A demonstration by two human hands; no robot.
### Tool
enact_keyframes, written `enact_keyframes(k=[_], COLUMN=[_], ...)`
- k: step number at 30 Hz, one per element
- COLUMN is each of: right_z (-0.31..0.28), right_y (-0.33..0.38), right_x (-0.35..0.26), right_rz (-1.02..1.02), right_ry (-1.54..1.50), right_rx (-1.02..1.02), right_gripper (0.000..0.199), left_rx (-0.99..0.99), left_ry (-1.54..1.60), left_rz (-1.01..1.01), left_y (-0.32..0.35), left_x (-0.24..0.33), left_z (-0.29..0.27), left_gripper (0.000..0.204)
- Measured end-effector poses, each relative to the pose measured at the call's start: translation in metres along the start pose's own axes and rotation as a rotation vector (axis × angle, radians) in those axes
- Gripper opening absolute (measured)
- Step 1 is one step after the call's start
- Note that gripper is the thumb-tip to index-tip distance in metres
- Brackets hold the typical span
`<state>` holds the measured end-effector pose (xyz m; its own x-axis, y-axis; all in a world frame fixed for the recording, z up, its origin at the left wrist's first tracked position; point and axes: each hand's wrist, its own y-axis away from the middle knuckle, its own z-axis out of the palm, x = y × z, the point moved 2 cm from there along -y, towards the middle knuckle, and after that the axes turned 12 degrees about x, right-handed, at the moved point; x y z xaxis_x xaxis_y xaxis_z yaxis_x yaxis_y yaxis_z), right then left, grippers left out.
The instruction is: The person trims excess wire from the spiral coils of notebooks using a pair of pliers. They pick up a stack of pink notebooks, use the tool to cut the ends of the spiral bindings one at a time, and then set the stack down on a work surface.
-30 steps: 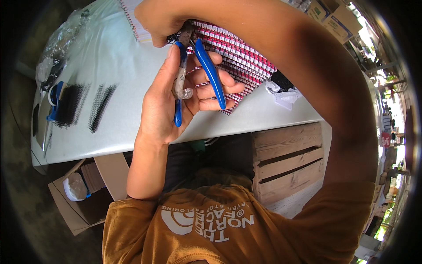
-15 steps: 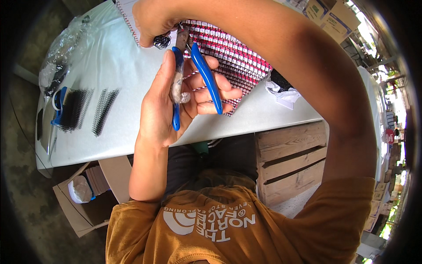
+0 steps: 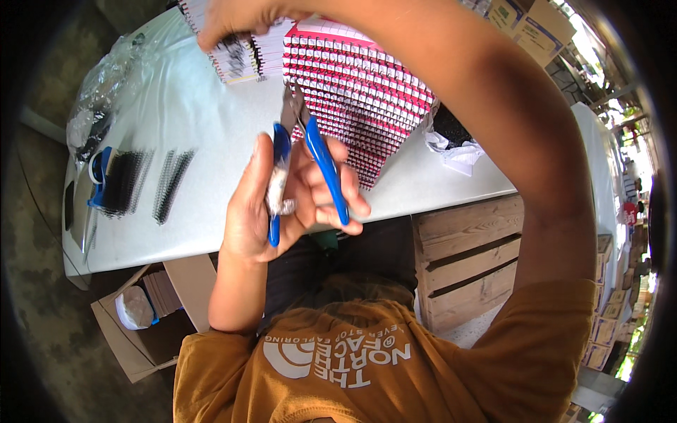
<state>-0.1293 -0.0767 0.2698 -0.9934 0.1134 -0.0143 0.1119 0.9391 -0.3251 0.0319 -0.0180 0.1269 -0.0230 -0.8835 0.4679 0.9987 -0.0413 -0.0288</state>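
Observation:
My left hand holds blue-handled pliers, jaws pointing away from me and handles spread apart. One handle is wrapped with a whitish strip, and my fingers curl loosely behind the other. Past the jaws lies a stack of spiral-bound notebooks with pink-red and white edges and black coils. My right arm arches over the stack, bringing my right hand above a white spiral notebook at the far left. Its fingers are smeared by motion. A blurred dark curly bit shows just below them; whether it is held I cannot tell.
Black binding coils lie on the white table at left, near a blue tape dispenser and clear plastic wrap. Crumpled white paper sits right of the stack. A cardboard box and wooden crate stand below the table edge.
My left hand has drawn the pliers nearer to me, away from my right hand. My right hand has moved up and left, off the jaws, and the black curl beside it is now blurred.

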Motion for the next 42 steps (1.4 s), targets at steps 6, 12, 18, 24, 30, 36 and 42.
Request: enact_keyframes(k=[6,12,18,24,30,36,42], right_z=[-0.073,-0.058,0.063,0.061,0.146,0.199,0.266], right_y=[0.057,0.22,0.32,0.319,0.334,0.361,0.377], right_x=[0.052,0.15,0.195,0.155,0.048,-0.035,-0.125], right_rz=[0.311,0.773,0.972,0.936,0.739,0.718,0.539], right_ry=[-1.13,-0.923,-0.399,-0.48,-0.156,0.087,-0.634], right_rx=[0.145,0.457,0.628,1.159,1.013,0.851,0.093], right_gripper=[0.018,0.024,0.031,0.026,0.023,0.033,0.024], left_rx=[0.286,0.585,0.691,0.784,0.813,1.049,0.798], left_ry=[-0.233,-0.158,-0.134,-0.209,-0.301,-1.066,-1.633], left_rz=[-0.054,-0.046,-0.048,-0.023,0.047,0.46,0.718], left_y=[0.028,0.072,0.088,0.087,0.078,0.062,0.016], left_x=[-0.023,-0.033,-0.043,-0.046,-0.047,-0.011,-0.021], left_z=[-0.049,-0.104,-0.118,-0.106,-0.108,-0.111,-0.116], left_gripper=[0.066,0.057,0.053,0.052,0.051,0.035,0.037])
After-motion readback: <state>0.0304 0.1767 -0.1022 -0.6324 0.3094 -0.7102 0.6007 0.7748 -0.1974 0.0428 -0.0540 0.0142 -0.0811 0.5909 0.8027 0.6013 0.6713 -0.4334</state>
